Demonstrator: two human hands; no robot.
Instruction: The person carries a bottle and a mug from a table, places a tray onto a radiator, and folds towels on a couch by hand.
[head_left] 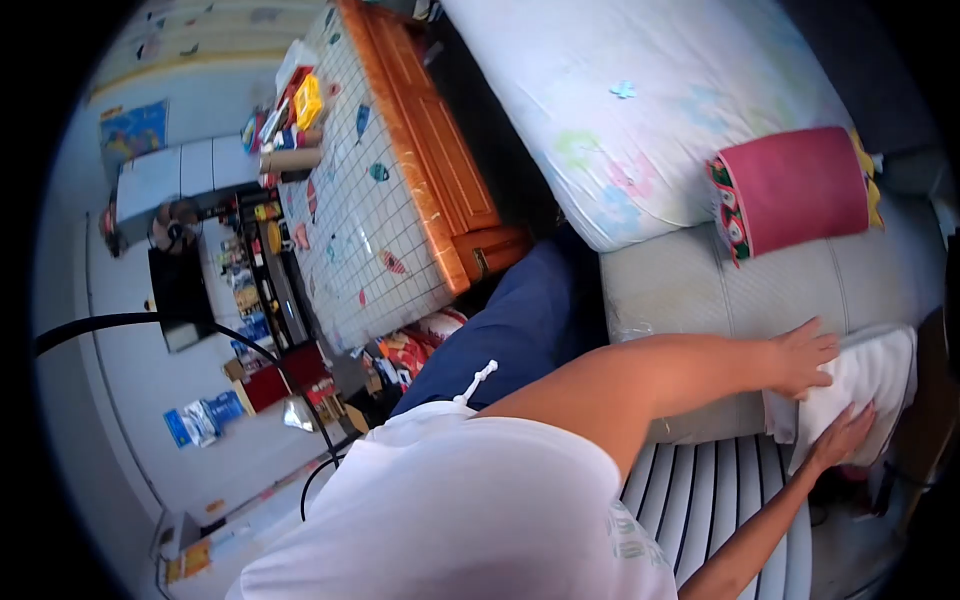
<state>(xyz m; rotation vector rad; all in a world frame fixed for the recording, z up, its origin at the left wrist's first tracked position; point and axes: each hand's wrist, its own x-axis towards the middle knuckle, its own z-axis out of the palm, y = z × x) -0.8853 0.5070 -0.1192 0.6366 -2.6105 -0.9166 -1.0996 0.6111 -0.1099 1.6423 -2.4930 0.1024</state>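
My left hand (803, 362) reaches across to the right side of the view, its fingers spread at the near edge of a folded white cloth (868, 378). Flat along the lower side of that cloth lies my right hand (842, 438), fingers stretched out. The cloth, soft and layered, rests at the end of a grey padded seat (680, 285). Its exact kind is unclear, and parts of it are under my hands.
A pink pillow (808, 190) with patterned ends lies on the padded seat, beside a floral-covered bed (660, 90). A white slatted seat (715, 490) is below. A wooden table (425, 130) with a fish-print cover stands left of the bed.
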